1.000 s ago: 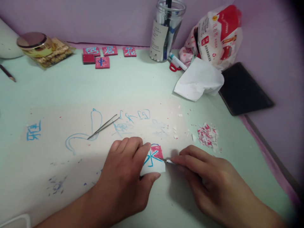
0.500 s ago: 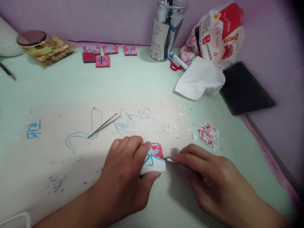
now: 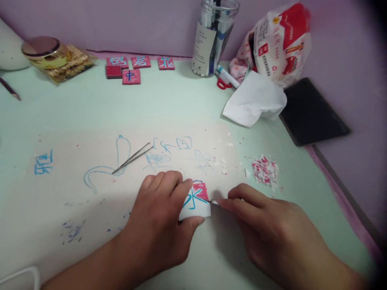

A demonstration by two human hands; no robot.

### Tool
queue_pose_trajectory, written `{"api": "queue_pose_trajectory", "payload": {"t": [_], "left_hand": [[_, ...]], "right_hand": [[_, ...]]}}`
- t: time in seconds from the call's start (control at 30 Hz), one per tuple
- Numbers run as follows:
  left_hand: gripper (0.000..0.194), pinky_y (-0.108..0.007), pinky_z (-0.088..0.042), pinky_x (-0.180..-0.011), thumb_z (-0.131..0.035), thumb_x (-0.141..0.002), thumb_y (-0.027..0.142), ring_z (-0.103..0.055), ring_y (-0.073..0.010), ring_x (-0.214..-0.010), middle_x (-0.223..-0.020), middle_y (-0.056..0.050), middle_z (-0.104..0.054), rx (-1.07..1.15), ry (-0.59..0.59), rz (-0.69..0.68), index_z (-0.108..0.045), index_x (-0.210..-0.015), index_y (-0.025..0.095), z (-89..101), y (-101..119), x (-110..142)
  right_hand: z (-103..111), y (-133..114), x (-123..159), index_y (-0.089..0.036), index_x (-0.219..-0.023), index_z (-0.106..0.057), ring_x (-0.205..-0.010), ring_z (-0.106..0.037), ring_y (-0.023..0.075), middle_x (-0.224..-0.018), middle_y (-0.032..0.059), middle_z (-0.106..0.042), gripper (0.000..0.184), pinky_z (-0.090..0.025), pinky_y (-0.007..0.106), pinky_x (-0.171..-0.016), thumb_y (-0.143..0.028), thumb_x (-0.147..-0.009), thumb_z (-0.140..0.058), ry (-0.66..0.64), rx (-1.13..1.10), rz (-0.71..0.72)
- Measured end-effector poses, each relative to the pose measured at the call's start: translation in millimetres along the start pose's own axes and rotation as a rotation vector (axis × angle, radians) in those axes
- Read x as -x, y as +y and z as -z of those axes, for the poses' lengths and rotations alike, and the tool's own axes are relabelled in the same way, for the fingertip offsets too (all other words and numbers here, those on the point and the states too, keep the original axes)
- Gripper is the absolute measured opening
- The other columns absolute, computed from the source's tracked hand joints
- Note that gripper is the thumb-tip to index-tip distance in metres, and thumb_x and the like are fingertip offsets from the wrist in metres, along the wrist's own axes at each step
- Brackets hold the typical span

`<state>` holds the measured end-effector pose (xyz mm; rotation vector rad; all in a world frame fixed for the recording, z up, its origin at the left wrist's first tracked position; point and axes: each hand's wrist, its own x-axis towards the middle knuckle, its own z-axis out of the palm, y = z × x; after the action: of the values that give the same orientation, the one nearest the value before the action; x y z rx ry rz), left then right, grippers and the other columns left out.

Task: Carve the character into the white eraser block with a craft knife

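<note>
Left hand (image 3: 160,217) pins a square, half-red block (image 3: 196,201) near the desk's (image 3: 181,104) front edge; right hand (image 3: 272,233) pinches a thin metal blade (image 3: 213,202) against it.

Soft even indoor light, pinkish cast. Faint shadows under both hands on pale green tabletop (image 3: 169,100). Dark vignette at right corners, slight wide-angle bending, mild softness overall.

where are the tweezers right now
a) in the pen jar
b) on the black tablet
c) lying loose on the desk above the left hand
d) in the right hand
c: the tweezers lie alone on the desk, up past the left hand; the right hand holds a thin tool against the block.
</note>
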<state>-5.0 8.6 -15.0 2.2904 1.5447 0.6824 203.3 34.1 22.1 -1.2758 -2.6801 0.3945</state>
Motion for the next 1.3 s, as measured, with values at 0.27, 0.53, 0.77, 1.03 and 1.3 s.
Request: {"api": "queue_pose_trajectory", "payload": {"t": [0.27, 0.53, 0.77, 1.03, 1.3], "left_hand": [[0.035, -0.046, -0.042, -0.073, -0.062, -0.078, 0.032, -0.049, -0.0277, -0.090, -0.104, -0.012, -0.052, -0.014, 0.002, 0.005, -0.049, -0.108, 0.017, 0.5, 1, 0], [0.033, -0.045, -0.042, -0.074, -0.062, -0.078, 0.030, -0.050, -0.0262, -0.088, -0.103, -0.012, -0.053, -0.005, 0.014, 0.002, -0.051, -0.106, 0.016, 1.3, 1, 0], [0.030, -0.044, -0.042, -0.074, -0.063, -0.077, 0.031, -0.050, -0.0256, -0.088, -0.102, -0.011, -0.054, -0.004, 0.023, 0.006, -0.053, -0.102, 0.016, 1.0, 1, -1], [0.033, -0.042, -0.041, -0.075, -0.065, -0.076, 0.030, -0.050, -0.0237, -0.086, -0.101, -0.010, -0.054, 0.011, 0.017, 0.018, -0.054, -0.104, 0.016, 1.3, 1, -1], [0.039, -0.042, -0.040, -0.077, -0.063, -0.076, 0.027, -0.048, -0.0239, -0.089, -0.105, -0.010, -0.051, 0.054, -0.037, 0.009, -0.050, -0.112, 0.017, 4.7, -1, -1]], "right_hand": [[-14, -12, 9, -0.021, -0.090, -0.065, -0.042, -0.052, 0.0102, -0.066, -0.0012, -0.060, 0.028, -0.030, 0.026, -0.036, -0.010, -0.084, -0.040, 0.187, 0.186, -0.033], [-20, -17, 9, -0.019, -0.077, -0.066, -0.042, -0.051, 0.0087, -0.063, 0.0000, -0.061, 0.029, -0.033, 0.023, -0.037, -0.010, -0.088, -0.041, 0.279, 0.180, -0.066], [-19, -18, 9, -0.019, -0.071, -0.065, -0.050, -0.055, 0.0109, -0.063, -0.0001, -0.062, 0.023, -0.032, 0.026, -0.041, -0.010, -0.087, -0.051, 0.338, 0.176, -0.037], [-27, 11, 12, -0.021, -0.099, -0.062, -0.060, -0.058, 0.0109, -0.083, 0.0019, -0.063, 0.025, -0.042, 0.023, -0.047, -0.006, -0.083, -0.051, 0.357, -0.042, -0.063], [-13, 27, -10, -0.021, -0.099, -0.063, -0.071, -0.063, 0.0124, -0.084, 0.0023, -0.067, 0.022, -0.050, 0.023, -0.059, -0.010, -0.086, -0.048, 0.234, -0.389, -0.019]]}}
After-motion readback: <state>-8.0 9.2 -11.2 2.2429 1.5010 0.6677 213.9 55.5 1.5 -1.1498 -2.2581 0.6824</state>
